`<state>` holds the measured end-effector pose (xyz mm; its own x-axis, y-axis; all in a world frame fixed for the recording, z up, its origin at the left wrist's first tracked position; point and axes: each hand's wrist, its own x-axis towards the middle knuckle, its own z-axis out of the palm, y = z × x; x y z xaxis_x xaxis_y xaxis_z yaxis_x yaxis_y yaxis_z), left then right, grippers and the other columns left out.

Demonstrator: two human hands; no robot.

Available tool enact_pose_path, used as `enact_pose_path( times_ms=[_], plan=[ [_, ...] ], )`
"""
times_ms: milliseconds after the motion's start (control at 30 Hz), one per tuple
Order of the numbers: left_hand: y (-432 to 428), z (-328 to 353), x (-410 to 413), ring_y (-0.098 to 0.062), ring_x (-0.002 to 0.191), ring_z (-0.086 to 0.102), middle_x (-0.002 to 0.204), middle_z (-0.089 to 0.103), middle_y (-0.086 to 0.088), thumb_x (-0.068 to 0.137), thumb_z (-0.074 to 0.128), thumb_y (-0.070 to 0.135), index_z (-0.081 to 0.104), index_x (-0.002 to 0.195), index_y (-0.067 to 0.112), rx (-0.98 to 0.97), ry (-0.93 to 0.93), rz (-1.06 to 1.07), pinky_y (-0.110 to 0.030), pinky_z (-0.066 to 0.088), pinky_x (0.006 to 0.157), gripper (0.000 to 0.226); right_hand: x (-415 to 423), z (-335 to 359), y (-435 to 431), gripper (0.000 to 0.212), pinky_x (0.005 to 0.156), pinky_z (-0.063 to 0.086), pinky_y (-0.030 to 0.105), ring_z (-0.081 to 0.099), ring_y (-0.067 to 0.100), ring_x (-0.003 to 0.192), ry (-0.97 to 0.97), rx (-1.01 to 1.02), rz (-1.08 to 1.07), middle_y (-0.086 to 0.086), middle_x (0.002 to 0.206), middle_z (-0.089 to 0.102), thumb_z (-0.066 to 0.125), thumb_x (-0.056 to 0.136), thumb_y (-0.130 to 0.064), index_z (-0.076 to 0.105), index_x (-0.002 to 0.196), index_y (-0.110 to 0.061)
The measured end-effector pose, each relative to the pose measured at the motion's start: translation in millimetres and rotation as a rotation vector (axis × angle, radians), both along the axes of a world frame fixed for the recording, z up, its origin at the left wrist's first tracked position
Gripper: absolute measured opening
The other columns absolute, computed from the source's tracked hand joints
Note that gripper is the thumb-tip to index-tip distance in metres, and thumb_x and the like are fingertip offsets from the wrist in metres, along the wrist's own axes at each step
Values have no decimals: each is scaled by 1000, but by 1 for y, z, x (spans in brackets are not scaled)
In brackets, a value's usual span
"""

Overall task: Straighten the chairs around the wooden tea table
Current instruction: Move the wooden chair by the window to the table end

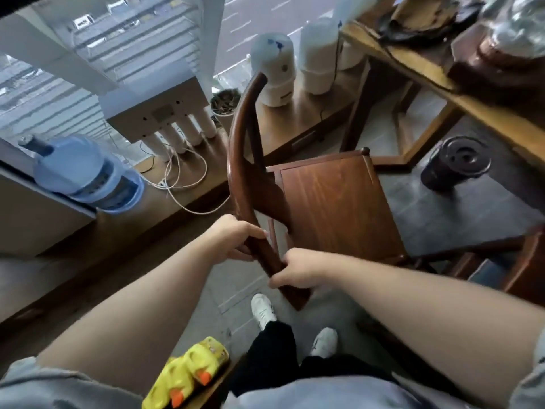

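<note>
- The chair (pixel 330 202), dark wood with a flat seat and a curved top rail, stands on the floor just beside the counter (pixel 436 75), turned askew to it.
- Left hand (pixel 236 237) and right hand (pixel 295 271) each have their grip clamped on the rail's near end, close together.
- Judging by the solid timber, it will be stiff, fairly heavy and smooth; the rail seems the natural hold.
- Beyond the chair, white canisters (pixel 298 63) sit on a low ledge; their contents cannot be seen.
- Left of the chair lies a blue water bottle (pixel 85 175); right of it, a dark lidded bin (pixel 455 163).
</note>
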<state>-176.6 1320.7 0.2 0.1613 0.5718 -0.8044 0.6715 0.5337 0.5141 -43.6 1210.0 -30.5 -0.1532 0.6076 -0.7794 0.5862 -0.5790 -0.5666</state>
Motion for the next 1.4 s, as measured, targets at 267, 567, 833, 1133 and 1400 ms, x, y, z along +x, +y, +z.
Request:
enact_pose_path(
  times_ms=[267, 567, 833, 1133, 1400],
  plan=[
    [-108, 3, 44, -35, 77, 72, 86, 73, -26, 79, 79, 28, 66, 96, -7, -173, -79, -169, -47, 60, 76, 41, 81, 25, -101, 38, 59, 49, 29, 66, 19, 76, -122, -88, 140, -1, 84, 68, 78, 70, -48, 65, 87, -17],
    [-111, 14, 59, -20, 71, 62, 84, 64, 1, 90, 56, 49, 55, 86, 13, 312, 320, -1185, -33, 51, 61, 36, 102, 29, -156, 76, 87, 54, 40, 63, 26, 100, -326, -30, 146, 8, 116, 66, 58, 80, -71, 58, 121, -7],
    [-18, 22, 54, -29, 106, 58, 111, 61, -6, 66, 74, 55, 49, 125, 17, 1277, 103, -1693, -42, 55, 79, 74, 90, 37, -191, 68, 96, 47, 37, 51, 13, 123, -414, 229, -274, -11, 142, 49, 53, 83, -71, 41, 139, -35],
    [71, -26, 79, -32, 124, 51, 131, 59, -13, 65, 64, 57, 41, 141, 14, 1204, -39, -2139, -52, 41, 104, 90, 39, 35, -135, 72, 95, 47, 35, 50, 11, 121, -312, 135, -572, -13, 141, 46, 60, 79, -70, 37, 139, -37],
    [109, -29, 115, -22, 93, 63, 100, 65, 6, 79, 51, 43, 50, 115, 29, 1052, -87, -2368, -38, 53, 79, 39, -2, 19, -64, 46, 85, 49, 41, 61, 20, 100, -584, -30, -505, -7, 112, 62, 58, 74, -56, 56, 113, -32]
  ],
)
